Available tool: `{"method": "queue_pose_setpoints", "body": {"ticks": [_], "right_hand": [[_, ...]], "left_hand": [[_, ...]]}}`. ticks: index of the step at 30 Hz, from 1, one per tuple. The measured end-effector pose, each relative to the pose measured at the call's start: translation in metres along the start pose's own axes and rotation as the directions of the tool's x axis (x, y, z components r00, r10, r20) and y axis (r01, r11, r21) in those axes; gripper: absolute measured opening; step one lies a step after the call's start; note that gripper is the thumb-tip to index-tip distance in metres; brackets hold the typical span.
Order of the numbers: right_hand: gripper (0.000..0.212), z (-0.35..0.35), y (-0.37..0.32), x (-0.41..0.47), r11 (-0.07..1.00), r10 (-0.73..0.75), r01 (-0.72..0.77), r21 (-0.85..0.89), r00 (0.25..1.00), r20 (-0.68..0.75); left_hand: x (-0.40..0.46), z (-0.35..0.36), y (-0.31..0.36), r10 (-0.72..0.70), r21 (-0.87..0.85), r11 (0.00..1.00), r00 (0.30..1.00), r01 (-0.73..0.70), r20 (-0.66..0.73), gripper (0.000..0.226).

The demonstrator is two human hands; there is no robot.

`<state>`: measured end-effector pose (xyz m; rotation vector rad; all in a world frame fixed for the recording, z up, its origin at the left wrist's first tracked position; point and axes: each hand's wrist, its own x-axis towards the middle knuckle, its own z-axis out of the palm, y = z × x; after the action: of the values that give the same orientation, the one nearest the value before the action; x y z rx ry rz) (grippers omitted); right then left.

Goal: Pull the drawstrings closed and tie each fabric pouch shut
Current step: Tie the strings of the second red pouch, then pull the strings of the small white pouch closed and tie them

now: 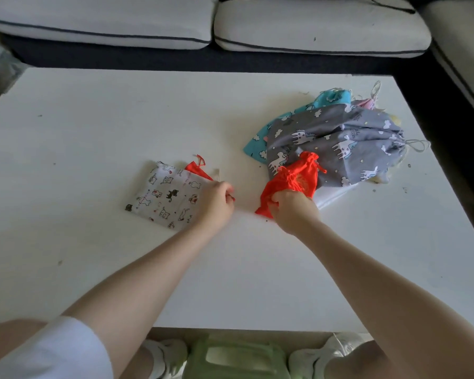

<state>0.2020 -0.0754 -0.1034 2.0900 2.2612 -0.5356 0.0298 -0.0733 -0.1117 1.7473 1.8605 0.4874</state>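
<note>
A small red pouch [293, 177] lies on the white table [93, 127], its gathered neck pointing away from me. My right hand [294, 212] grips its near bottom corner. My left hand [216, 202] is curled and pinches a thin red string at its fingertips. It rests on the right edge of a flat white cat-print pouch [166, 195], which has a red lining and a red cord at its top. A pile of pouches sits behind the red one: a grey unicorn-print pouch [340, 140] on top, a turquoise one [329, 101] beneath.
A white sofa [312, 26] runs along the far side of the table, and another cushion stands at the right. A pink pouch tip [367, 103] shows at the back of the pile. A green bin [236, 359] stands on the floor between my feet.
</note>
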Motion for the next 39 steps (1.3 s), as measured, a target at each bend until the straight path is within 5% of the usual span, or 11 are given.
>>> {"method": "queue_pose_setpoints", "body": {"ticks": [4,8,14,19,22,27,34,36,39], "right_hand": [[0.026,-0.006,-0.03,0.002,0.986,-0.059,0.078,0.146,0.99,-0.13],[0.025,-0.01,-0.054,0.006,0.96,-0.096,0.112,0.256,0.993,-0.073],[0.021,-0.012,-0.064,0.01,0.932,-0.093,0.097,0.35,0.995,-0.029],[0.057,-0.022,-0.076,0.007,0.877,-0.26,0.271,0.397,0.962,-0.084],[0.047,-0.026,-0.092,0.007,0.84,-0.312,0.368,0.399,0.929,-0.201],[0.016,-0.054,-0.102,-0.002,0.835,-0.182,0.39,0.388,0.861,-0.475],[0.017,-0.097,-0.087,-0.031,0.809,0.012,0.348,0.474,0.796,-0.605],[0.016,-0.103,-0.078,-0.037,0.815,0.03,0.342,0.468,0.781,-0.624],[0.016,-0.107,-0.064,-0.046,0.853,0.007,0.336,0.399,0.758,-0.652]], "left_hand": [[0.001,-0.015,-0.031,-0.071,0.401,0.914,0.997,0.066,-0.002,0.041],[0.01,-0.017,-0.042,-0.067,0.375,0.926,0.997,0.047,0.04,0.052],[0.017,-0.023,-0.04,0.025,0.41,0.911,0.998,-0.044,0.051,0.028],[0.002,-0.06,-0.027,0.274,0.316,0.916,0.961,-0.246,-0.047,0.008],[-0.007,-0.082,-0.008,0.345,0.331,0.897,0.932,-0.293,-0.111,0.025],[-0.019,-0.106,0.016,0.399,0.179,0.915,0.87,-0.36,-0.288,0.019],[-0.04,-0.116,0.029,0.256,0.151,0.96,0.959,-0.237,-0.12,0.03],[-0.043,-0.121,0.033,0.178,0.092,0.981,0.978,-0.168,-0.106,0.023],[-0.05,-0.125,0.044,0.056,-0.035,0.998,0.998,-0.056,0.004,0.041]]}}
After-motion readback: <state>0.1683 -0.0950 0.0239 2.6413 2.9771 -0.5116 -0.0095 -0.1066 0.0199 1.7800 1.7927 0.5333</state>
